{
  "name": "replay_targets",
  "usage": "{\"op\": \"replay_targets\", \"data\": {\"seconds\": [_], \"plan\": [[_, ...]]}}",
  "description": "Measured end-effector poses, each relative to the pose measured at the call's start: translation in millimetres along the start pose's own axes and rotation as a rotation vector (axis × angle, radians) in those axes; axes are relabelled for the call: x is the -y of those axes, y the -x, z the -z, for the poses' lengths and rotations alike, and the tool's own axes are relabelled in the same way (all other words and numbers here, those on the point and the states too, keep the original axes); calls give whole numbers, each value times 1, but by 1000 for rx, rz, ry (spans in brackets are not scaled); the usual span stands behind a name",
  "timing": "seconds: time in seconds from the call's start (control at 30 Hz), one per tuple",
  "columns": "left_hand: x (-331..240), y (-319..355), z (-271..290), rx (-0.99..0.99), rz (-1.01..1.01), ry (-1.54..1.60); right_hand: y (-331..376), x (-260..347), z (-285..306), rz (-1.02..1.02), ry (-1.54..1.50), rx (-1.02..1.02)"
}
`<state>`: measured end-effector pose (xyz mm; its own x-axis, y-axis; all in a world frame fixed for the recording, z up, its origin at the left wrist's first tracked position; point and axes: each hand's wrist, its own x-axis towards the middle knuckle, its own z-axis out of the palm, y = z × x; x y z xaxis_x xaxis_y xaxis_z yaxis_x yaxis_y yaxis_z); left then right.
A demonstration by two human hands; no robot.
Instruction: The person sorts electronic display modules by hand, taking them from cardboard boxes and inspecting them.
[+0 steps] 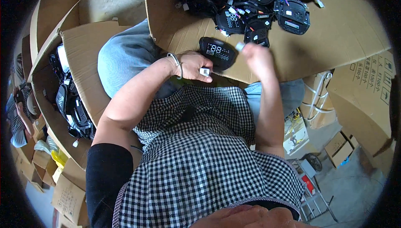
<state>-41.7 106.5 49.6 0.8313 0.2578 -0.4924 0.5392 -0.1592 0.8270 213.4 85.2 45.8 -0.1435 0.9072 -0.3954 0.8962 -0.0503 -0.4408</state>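
Observation:
My left hand [193,66], with a bracelet at its wrist, is closed with a white plug connector [204,71] between thumb and finger. Just beyond its fingers a black oval digital display unit [217,53], with white digits and symbols on its face, lies on the cardboard over my lap. Right of the unit, my right hand [260,60] is raised with its fingers pinched on a small white connector [240,46]. Whether a wire joins either connector to the unit cannot be made out.
Ahead, a heap of similar black display units [250,8] with wires and white plugs lies on the cardboard sheet [334,31]. At left an open carton [90,61] holds more units. Another person [25,115] is at far left. At right stand a printed carton [363,90] and a metal frame [313,186].

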Motion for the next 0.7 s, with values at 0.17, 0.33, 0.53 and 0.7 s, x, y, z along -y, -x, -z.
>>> {"op": "replay_targets", "data": {"seconds": [0.17,0.33,0.53,0.7], "plan": [[-9,-3,6,0,78,-71,-89,-14,-13,-210,44,-104],[-13,-6,11,-173,93,-99,-101,-21,-39,-263,110,-69],[-18,-1,15,-503,-33,-384,-18,12,2,83,-228,-800],[-21,-8,0,-752,-245,-372,36,56,-71,219,-127,-561]]}}
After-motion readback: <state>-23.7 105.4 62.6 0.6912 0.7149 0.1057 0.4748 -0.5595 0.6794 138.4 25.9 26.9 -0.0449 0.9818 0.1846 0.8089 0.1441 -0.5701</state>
